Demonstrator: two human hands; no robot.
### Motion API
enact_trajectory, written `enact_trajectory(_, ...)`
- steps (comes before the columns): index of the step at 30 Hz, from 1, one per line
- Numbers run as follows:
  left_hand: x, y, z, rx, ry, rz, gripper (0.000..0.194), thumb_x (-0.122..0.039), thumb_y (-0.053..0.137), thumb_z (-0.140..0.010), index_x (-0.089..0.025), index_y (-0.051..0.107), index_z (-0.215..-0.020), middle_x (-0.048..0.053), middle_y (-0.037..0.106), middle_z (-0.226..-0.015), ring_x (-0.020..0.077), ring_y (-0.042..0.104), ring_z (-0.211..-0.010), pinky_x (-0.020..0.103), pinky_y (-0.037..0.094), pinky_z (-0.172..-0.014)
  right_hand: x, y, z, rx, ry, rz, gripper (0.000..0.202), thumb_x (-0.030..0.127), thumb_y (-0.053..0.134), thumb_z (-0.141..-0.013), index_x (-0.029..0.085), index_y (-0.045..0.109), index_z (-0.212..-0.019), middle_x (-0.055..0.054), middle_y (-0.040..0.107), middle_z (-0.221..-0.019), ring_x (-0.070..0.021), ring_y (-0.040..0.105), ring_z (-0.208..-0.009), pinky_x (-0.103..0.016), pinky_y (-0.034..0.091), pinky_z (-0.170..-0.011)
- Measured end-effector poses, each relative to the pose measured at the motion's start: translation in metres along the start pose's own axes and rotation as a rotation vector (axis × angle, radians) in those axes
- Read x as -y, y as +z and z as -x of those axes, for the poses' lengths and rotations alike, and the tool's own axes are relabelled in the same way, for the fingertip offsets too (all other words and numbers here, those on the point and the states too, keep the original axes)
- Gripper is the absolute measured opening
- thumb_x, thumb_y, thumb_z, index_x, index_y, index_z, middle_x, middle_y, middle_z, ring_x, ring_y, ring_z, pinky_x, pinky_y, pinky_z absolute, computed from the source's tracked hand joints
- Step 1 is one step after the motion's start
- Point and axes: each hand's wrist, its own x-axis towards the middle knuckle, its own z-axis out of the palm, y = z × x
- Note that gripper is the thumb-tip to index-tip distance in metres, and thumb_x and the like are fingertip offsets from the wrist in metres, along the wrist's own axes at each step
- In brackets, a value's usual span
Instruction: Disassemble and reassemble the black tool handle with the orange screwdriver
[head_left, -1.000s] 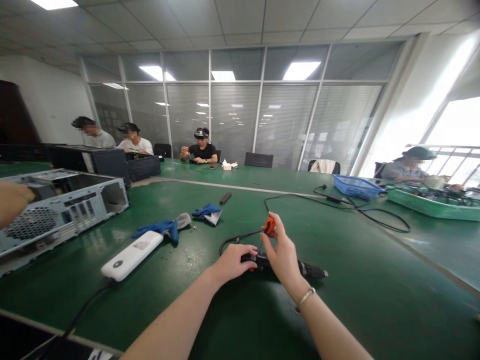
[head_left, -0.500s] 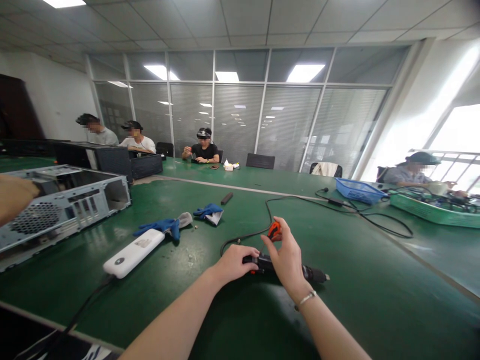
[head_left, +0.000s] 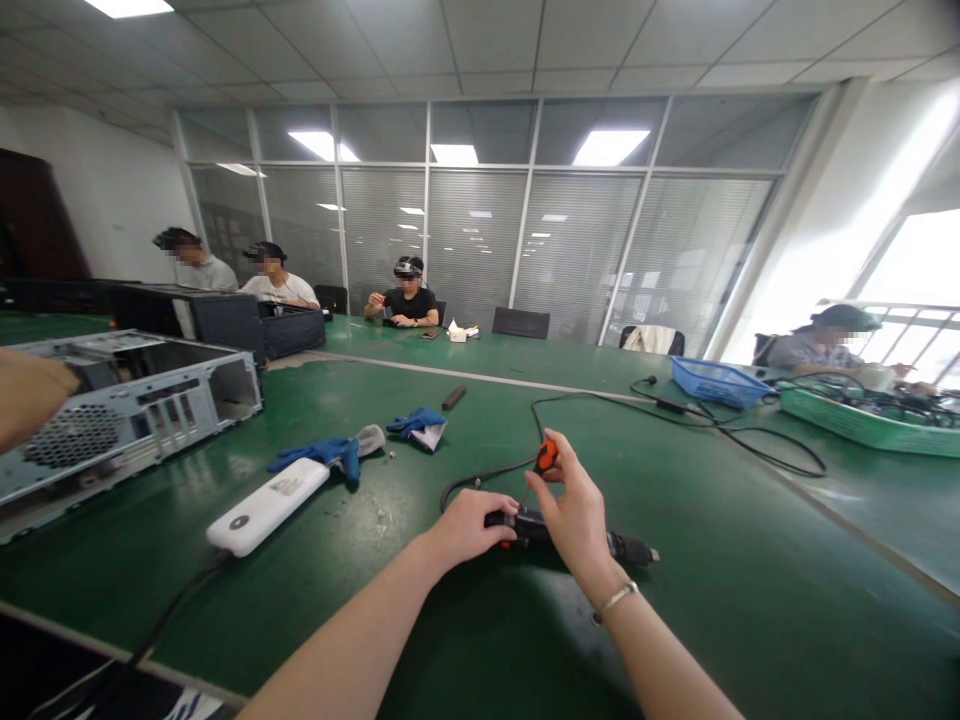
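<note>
Power tool point(head_left: 534, 526), blk w/ small orange detail, lies lengthwise on the green table point(head_left: 420, 640), directly in front of the wearer; metal bit at its right-hand end. Left hand point(head_left: 472, 522) grips the tool's rear end, thumb and fingers closed round it, holding it to the tabletop. Right hand point(head_left: 576, 512) holds a small screwdriver point(head_left: 547, 457), orange/blk handle pinched betw. thumb and fingers, shaft pointing down at the tool's upper side near the left fingertips; whether the tip is seated, can't tell. Bracelet point(head_left: 619, 598) on right wrist. Blk cord point(head_left: 491, 472) curves on the table just behind the tool. Further out, L side: white box point(head_left: 268, 507) w/ cable at its near end; blue/grey glove point(head_left: 343, 458) touching its far end, second glove point(head_left: 417, 423) adj.; dark bar point(head_left: 454, 397) beyond. Far L: open metal computer case point(head_left: 217, 395), w/ another person's hand point(head_left: 34, 395) over it, grip unclear; blk case point(head_left: 217, 315) behind. R side: blue basket point(head_left: 718, 383) and green basket point(head_left: 874, 427), latter w/ tangled cables. Three people seated along far L/centre, incl. one in a blk top point(head_left: 409, 303); a fourth person point(head_left: 814, 348) at far R.
</note>
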Motion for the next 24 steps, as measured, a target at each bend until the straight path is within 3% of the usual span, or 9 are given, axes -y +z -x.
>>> enact_trajectory(3, 0.0, -0.0001, 0.0, 0.0, 0.013, -0.007, 0.026, -0.02, 0.076, -0.071, -0.018, 0.071, -0.096, 0.003, 0.071, -0.109, 0.0194, 0.066, -0.101, 0.026, 0.044, -0.096, 0.0025, -0.0007, 0.0008, 0.045, 0.03, -0.062, 0.053, 0.026, 0.052, -0.085, 0.024, 0.039, -0.136, -0.004, 0.064, -0.095, -0.0161, 0.065, -0.073, -0.029, 0.053, -0.068)
enact_trajectory(7, -0.0016, -0.0013, -0.0002, 0.017, 0.018, -0.008, 0.027, -0.02, 0.076, -0.071, -0.019, 0.07, -0.097, 0.002, 0.071, -0.108, 0.0192, 0.066, -0.101, 0.026, 0.045, -0.095, 0.0055, -0.0002, 0.0023, 0.015, -0.005, -0.047, 0.056, 0.027, 0.053, -0.085, 0.022, 0.037, -0.138, -0.009, 0.062, -0.105, -0.019, 0.065, -0.082, -0.034, 0.053, -0.076)
enact_trajectory(11, -0.0018, -0.0022, 0.0002, 0.026, 0.033, -0.014, 0.025, -0.02, 0.075, -0.072, -0.019, 0.07, -0.097, 0.003, 0.071, -0.109, 0.0196, 0.066, -0.101, 0.026, 0.044, -0.095, 0.0048, -0.0004, 0.0022, -0.003, -0.015, -0.007, 0.053, 0.028, 0.054, -0.084, 0.021, 0.041, -0.135, -0.008, 0.063, -0.1, -0.02, 0.063, -0.078, -0.035, 0.053, -0.073)
enact_trajectory(15, -0.0003, -0.002, 0.0007, 0.033, 0.03, -0.01, 0.025, -0.02, 0.074, -0.073, -0.019, 0.07, -0.098, 0.003, 0.07, -0.109, 0.0197, 0.066, -0.101, 0.026, 0.044, -0.095, 0.0059, 0.0005, 0.0038, 0.059, 0.037, -0.118, 0.054, 0.024, 0.05, -0.087, 0.023, 0.036, -0.139, -0.006, 0.065, -0.1, -0.018, 0.066, -0.081, -0.032, 0.053, -0.075)
enact_trajectory(19, 0.0003, -0.0017, 0.0007, 0.035, 0.032, -0.021, 0.027, -0.02, 0.074, -0.073, -0.019, 0.07, -0.099, 0.003, 0.07, -0.11, 0.0198, 0.065, -0.103, 0.026, 0.043, -0.096, 0.0055, 0.0022, 0.0048, 0.021, 0.001, -0.081, 0.057, 0.026, 0.052, -0.086, 0.02, 0.034, -0.139, -0.009, 0.062, -0.104, -0.0198, 0.063, -0.086, -0.035, 0.051, -0.08)
enact_trajectory(24, 0.0001, -0.0021, 0.0008, 0.038, 0.044, -0.047, 0.027, -0.021, 0.074, -0.074, -0.018, 0.07, -0.1, 0.004, 0.07, -0.111, 0.0202, 0.065, -0.103, 0.027, 0.043, -0.097, 0.0031, 0.0007, 0.0031, 0.011, 0.018, -0.051, 0.052, 0.027, 0.052, -0.086, 0.021, 0.04, -0.136, -0.005, 0.064, -0.093, -0.0176, 0.063, -0.075, -0.033, 0.053, -0.073)
